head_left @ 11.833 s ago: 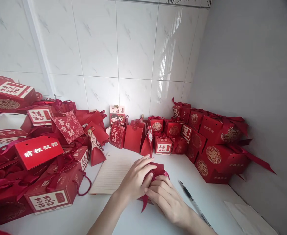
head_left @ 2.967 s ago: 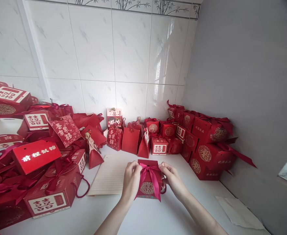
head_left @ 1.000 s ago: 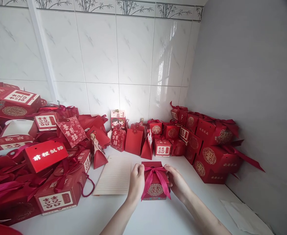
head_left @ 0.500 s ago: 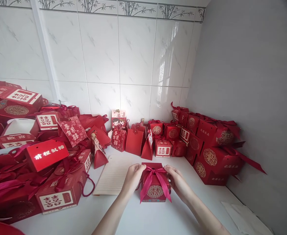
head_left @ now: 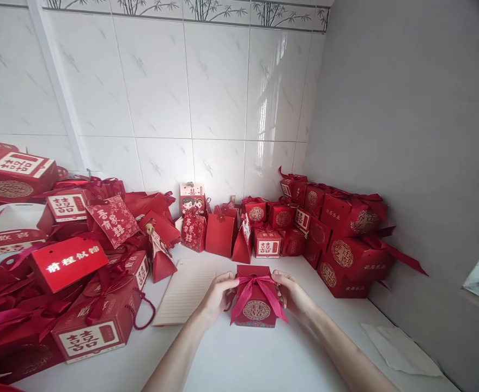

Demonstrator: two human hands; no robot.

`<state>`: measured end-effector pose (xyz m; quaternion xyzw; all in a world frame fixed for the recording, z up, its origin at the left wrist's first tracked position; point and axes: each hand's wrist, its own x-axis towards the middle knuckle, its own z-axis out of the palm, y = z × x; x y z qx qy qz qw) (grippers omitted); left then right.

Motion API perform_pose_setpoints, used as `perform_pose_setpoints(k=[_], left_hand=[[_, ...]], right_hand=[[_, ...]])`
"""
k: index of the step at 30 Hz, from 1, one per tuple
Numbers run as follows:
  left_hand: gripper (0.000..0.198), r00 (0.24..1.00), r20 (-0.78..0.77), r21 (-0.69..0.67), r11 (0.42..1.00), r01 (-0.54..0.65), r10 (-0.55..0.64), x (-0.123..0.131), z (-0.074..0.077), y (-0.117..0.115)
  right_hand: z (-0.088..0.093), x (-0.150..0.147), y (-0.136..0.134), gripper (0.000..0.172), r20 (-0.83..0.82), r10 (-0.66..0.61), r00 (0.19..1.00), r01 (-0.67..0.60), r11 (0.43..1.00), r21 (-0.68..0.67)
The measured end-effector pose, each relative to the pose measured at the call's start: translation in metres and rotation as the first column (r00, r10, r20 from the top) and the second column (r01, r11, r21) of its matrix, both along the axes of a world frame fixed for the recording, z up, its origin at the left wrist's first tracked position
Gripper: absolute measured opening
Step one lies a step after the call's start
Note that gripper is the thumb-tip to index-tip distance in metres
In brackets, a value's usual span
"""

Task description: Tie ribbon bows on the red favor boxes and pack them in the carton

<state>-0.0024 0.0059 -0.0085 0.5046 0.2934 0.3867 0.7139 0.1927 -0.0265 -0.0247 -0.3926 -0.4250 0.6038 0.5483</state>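
A small red gift box (head_left: 256, 320) with a round gold emblem stands in front of me, a crimson ribbon bow (head_left: 255, 281) tied at its top. The ribbon's two tails hang apart down the front. On the box's left side, my left hand (head_left: 222, 291) is closed, its thumb at the left loop of the bow. My right hand (head_left: 289, 291) grips the opposite side, thumb at the right loop. Most of the curled fingers are hidden behind the box. Just left of my left hand lies a lined notebook (head_left: 182, 291) on the white table (head_left: 231, 359).
Many red gift boxes (head_left: 94, 326) are heaped on the left, one with a cord handle (head_left: 143, 318). Smaller bags and boxes (head_left: 220, 234) line the tiled wall. Ribboned boxes (head_left: 347, 267) are stacked at right by the grey wall. A white tissue (head_left: 398, 348) lies at the right edge.
The view has turned slightly right. Both hands and the box have shifted a little away from me; the hands have settled lower on the box's sides, and the ribbon tails spread wider.
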Motion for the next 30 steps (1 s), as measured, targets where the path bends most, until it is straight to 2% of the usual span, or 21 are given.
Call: perform_pose_setpoints(k=[5, 8, 11, 15, 19, 21, 23, 27, 30], left_hand=[[0.031, 0.997, -0.081, 0.035, 0.999, 0.005, -0.002, -0.003, 0.007, -0.001], [0.030, 0.989, -0.134, 0.087, 0.995, -0.045, 0.056, -0.005, 0.010, 0.001], [0.038, 0.976, -0.177, 0.094, 0.989, -0.111, 0.126, -0.004, 0.008, 0.004], [0.048, 0.894, -0.365, 0.146, 0.964, -0.220, 0.259, 0.001, 0.005, 0.004], [0.048, 0.834, -0.463, 0.180, 0.953, -0.244, 0.301, -0.002, 0.011, 0.003], [0.048, 0.824, -0.494, 0.173, 0.961, -0.217, 0.275, -0.005, 0.014, 0.002], [0.047, 0.848, -0.493, 0.154, 0.979, -0.135, 0.195, -0.008, 0.015, 0.002], [0.043, 0.926, -0.375, 0.177, 0.984, 0.034, 0.036, -0.011, 0.013, 0.002], [0.041, 0.945, -0.327, 0.183, 0.980, 0.082, -0.018, -0.013, 0.009, 0.005]], right_hand=[[-0.001, 0.004, 0.001, 0.039, 0.028, 0.031, 0.999, -0.031, 1.000, -0.001], [-0.001, 0.005, 0.002, 0.038, 0.051, 0.039, 0.998, -0.039, 0.999, -0.001], [0.000, 0.004, 0.002, 0.038, 0.077, 0.034, 0.996, -0.033, 0.999, -0.005], [0.001, -0.002, -0.001, 0.043, 0.123, 0.003, 0.992, -0.002, 1.000, -0.005], [0.006, -0.008, -0.006, 0.049, 0.171, -0.044, 0.984, 0.045, 0.999, 0.000], [0.008, -0.010, -0.007, 0.048, 0.187, -0.052, 0.981, 0.053, 0.999, -0.002], [0.008, -0.010, -0.007, 0.049, 0.194, -0.052, 0.980, 0.054, 0.999, -0.007], [0.006, -0.006, -0.006, 0.048, 0.186, -0.036, 0.982, 0.039, 0.999, -0.014], [0.004, -0.003, -0.005, 0.048, 0.173, 0.001, 0.985, 0.001, 1.000, -0.012]])
